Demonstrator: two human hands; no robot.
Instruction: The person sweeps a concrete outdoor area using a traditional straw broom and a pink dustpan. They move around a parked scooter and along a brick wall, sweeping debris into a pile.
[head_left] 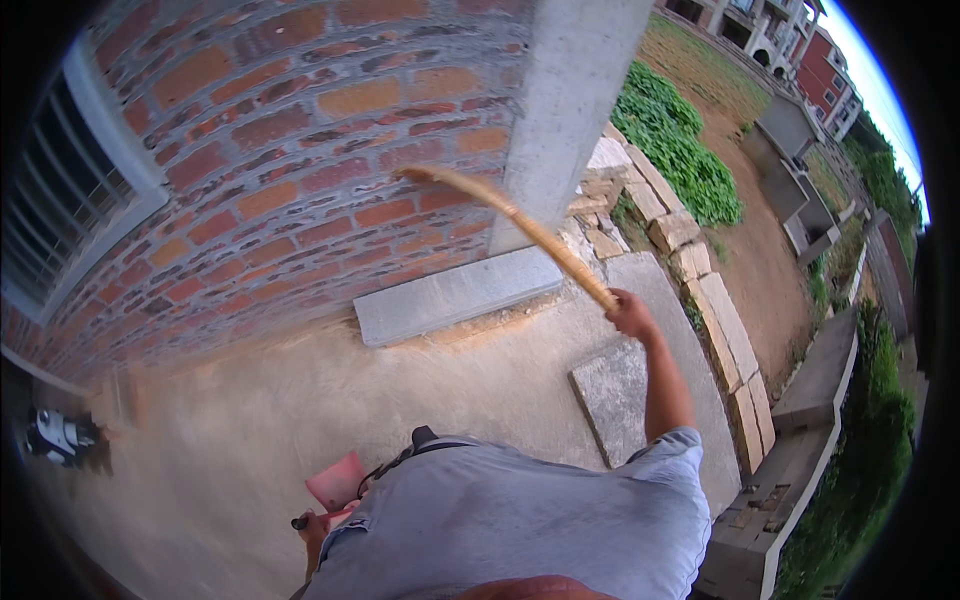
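Observation:
My right hand (pixel 632 313) is stretched forward at the end of a bent arm, closed round one end of a long tan straw broom (pixel 545 240). The broom slants up and to the left across the view, and its darker, thinner end is in front of the brick wall (pixel 350 150). Low on the left, beside my hip, my left hand (pixel 314 526) is wrapped round a handle with a black end. A pinkish-red dustpan (pixel 336 482) shows just beyond that hand; my body hides part of it.
A grey stone slab (pixel 460 295) lies along the wall's foot, by a concrete pillar (pixel 565 110). Another flat slab (pixel 612 400) rests on the concrete floor (pixel 250 430). Stone blocks (pixel 715 310) edge the right side. A black-and-white object (pixel 60 437) stands far left, below a barred window (pixel 70 170).

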